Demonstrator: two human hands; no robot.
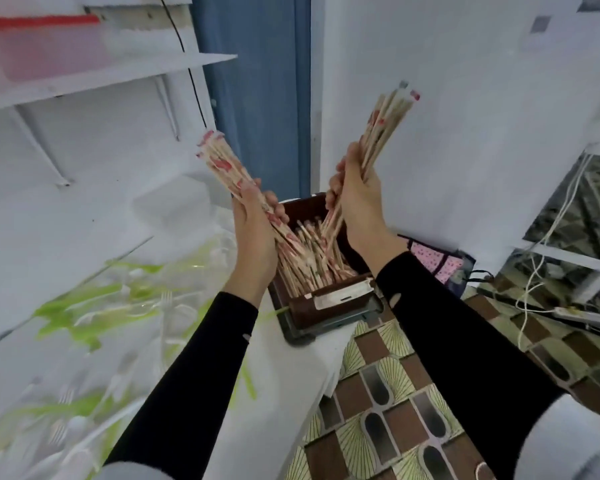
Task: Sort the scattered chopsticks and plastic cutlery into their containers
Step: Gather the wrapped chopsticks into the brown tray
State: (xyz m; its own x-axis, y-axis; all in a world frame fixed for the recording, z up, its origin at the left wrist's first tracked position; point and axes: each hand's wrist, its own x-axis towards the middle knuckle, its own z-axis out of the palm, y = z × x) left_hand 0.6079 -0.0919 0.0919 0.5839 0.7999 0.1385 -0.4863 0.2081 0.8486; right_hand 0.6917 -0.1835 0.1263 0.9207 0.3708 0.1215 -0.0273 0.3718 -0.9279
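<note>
Gripping: left hand (257, 233) curled round one bundle of wrapped chopsticks (218, 161); right hand (355, 199) curled round a second bundle (385, 123). Both are held over the brown box (329, 308) of chopsticks at the worktop's (284, 365) far right corner. Plastic cutlery (118, 306) lies scattered along its left side.

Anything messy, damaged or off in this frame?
Yes. Plastic cutlery lies strewn loose over the white counter at left, in no container. Chopsticks in the brown box lie crisscrossed rather than aligned. Each black sleeve shows a small hole: the right sleeve near the wrist, the left sleeve mid-forearm.
</note>
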